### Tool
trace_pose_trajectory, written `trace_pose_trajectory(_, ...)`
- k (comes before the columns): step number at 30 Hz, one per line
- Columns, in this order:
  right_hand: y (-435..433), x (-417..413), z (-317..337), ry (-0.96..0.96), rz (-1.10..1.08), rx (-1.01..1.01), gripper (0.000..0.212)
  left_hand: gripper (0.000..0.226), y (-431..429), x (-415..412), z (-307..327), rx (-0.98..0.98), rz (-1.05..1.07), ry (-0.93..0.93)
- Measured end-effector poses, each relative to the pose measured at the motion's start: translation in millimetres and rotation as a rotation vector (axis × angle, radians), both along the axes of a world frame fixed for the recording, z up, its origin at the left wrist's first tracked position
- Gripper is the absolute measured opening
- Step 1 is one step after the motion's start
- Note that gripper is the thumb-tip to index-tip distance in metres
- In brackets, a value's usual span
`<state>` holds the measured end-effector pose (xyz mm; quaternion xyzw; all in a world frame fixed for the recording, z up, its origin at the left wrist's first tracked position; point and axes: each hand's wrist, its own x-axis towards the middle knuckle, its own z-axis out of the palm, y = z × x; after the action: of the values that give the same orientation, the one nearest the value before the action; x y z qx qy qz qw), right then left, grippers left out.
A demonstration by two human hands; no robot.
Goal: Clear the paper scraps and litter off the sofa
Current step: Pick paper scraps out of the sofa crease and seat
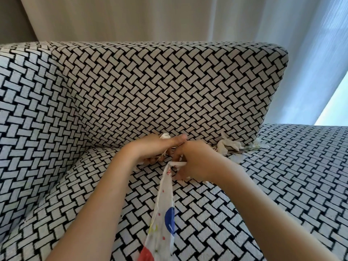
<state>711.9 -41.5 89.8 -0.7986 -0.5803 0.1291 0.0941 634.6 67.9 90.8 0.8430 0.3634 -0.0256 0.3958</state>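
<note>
bag (pixel 163 219): white with blue, red and yellow spots, it hung from the right grip down to the bottom edge of the view, over the seat
right grip (pixel 190 162): fingers were curled and pinched the bag's top edge, low over the seat near the crease
left grip (pixel 162 147): just beside the right one, it was closed round a crumpled white scrap (pixel 165 136) that showed above the knuckles; more bits poked out beneath the hand
seat (pixel 263 194): sofa cushion in a black-and-white basket-weave cover, under both forearms
loose scraps (pixel 227 146): crumpled white paper lay in the crease between seat and backrest, to the right of both hands, with a clear wrapper (pixel 260 145) just beyond it
backrest (pixel 150 87): same weave, upright behind the hands
armrest (pixel 28 110): same weave, at the left
curtains (pixel 131 17): beige drapes hung behind the sofa, with pale sheer cloth to the right
</note>
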Motion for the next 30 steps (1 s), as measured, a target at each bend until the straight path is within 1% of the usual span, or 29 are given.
trace_pose_trajectory(1,-0.3,3.8,-1.9,0.085,-0.045,0.032,0.025,0.064,0.2,-1.6,0.8,-0.007,-0.017,0.0)
trace_pose_trajectory(2,-1.2,8.8,-3.2,0.181,-0.093,0.072,0.022,0.063,-0.2,-2.3,1.8,-0.011,-0.039,-0.007)
trace_pose_trajectory(4,-4.8,20.7,-5.1,0.361,-0.218,0.237,0.017,0.059,-3.8,-0.7,1.5,-0.024,-0.103,-0.042)
trace_pose_trajectory(6,-8.1,32.0,-4.6,0.582,-0.375,0.424,0.014,0.074,-10.2,5.0,0.3,-0.036,-0.193,-0.117)
trace_pose_trajectory(7,-8.2,35.6,-3.4,0.729,-0.426,0.501,0.013,0.077,-13.3,9.0,-2.3,-0.051,-0.227,-0.174)
trace_pose_trajectory(8,-7.7,37.4,-1.2,0.889,-0.45,0.561,0.015,0.07,-16.8,13.4,-5.5,-0.068,-0.236,-0.237)
trace_pose_trajectory(10,-5.2,35.3,6.0,1.178,-0.467,0.637,0.023,0.045,-19.3,20.3,-9.3,-0.09,-0.155,-0.359)
trace_pose_trajectory(11,-3.4,34.6,9.2,1.267,-0.48,0.655,0.027,0.039,-18.7,23.1,-10.1,-0.1,-0.085,-0.402)
trace_pose_trajectory(12,-1.8,34.0,11.0,1.313,-0.486,0.651,0.03,0.037,-18.3,24.9,-10.4,-0.12,-0.015,-0.43)
trace_pose_trajectory(13,-0.3,33.5,12.1,1.32,-0.48,0.625,0.032,0.038,-19.4,26.1,-10.1,-0.171,0.058,-0.461)
trace_pose_trajectory(14,0.9,31.7,12.3,1.267,-0.464,0.572,0.032,0.043,-19.2,27.7,-11.0,-0.25,0.12,-0.493)
trace_pose_trajectory(16,2.3,26.2,8.0,1.072,-0.405,0.44,0.031,0.057,-22.5,31.2,-12.4,-0.405,0.193,-0.538)
trace_pose_trajectory(18,2.9,20.5,3.9,0.922,-0.363,0.367,0.029,0.056,-25.9,33.3,-16.5,-0.424,0.229,-0.528)
trace_pose_trajectory(19,3.5,19.8,2.2,0.894,-0.345,0.359,0.029,0.05,-26.4,33.5,-18.0,-0.402,0.262,-0.528)
trace_pose_trajectory(20,3.8,20.7,0.2,0.9,-0.321,0.367,0.035,0.041,-25.3,33.4,-18.7,-0.368,0.3,-0.546)
trace_pose_trajectory(22,1.2,26.0,-0.1,0.957,-0.267,0.372,0.064,0.02,-19.5,31.4,-19.0,-0.301,0.367,-0.613)
trace_pose_trajectory(23,-2.1,29.0,2.7,0.936,-0.239,0.35,0.077,0.015,-16.4,30.2,-18.7,-0.275,0.393,-0.651)
trace_pose_trajectory(24,-6.5,31.3,7.1,0.852,-0.208,0.298,0.084,0.013,-13.3,29.3,-19.0,-0.257,0.412,-0.694)
trace_pose_trajectory(25,-12.0,33.1,12.4,0.708,-0.164,0.205,0.088,0.014,-10.3,28.6,-19.3,-0.248,0.431,-0.737)
trace_pose_trajectory(26,-17.3,36.5,15.5,0.532,-0.101,0.083,0.087,0.015,-7.5,28.1,-20.0,-0.243,0.446,-0.769)
trace_pose_trajectory(28,-23.8,38.0,20.2,0.237,-0.009,-0.182,0.07,0.012,-3.3,26.6,-20.3,-0.251,0.475,-0.809)
trace_pose_trajectory(29,-24.1,36.4,20.0,0.13,-0.005,-0.27,0.063,0.009,-1.8,25.9,-20.2,-0.269,0.492,-0.827)
trace_pose_trajectory(30,-23.3,35.8,18.3,0.059,-0.024,-0.311,0.059,0.007,-0.4,25.4,-20.5,-0.283,0.51,-0.847)
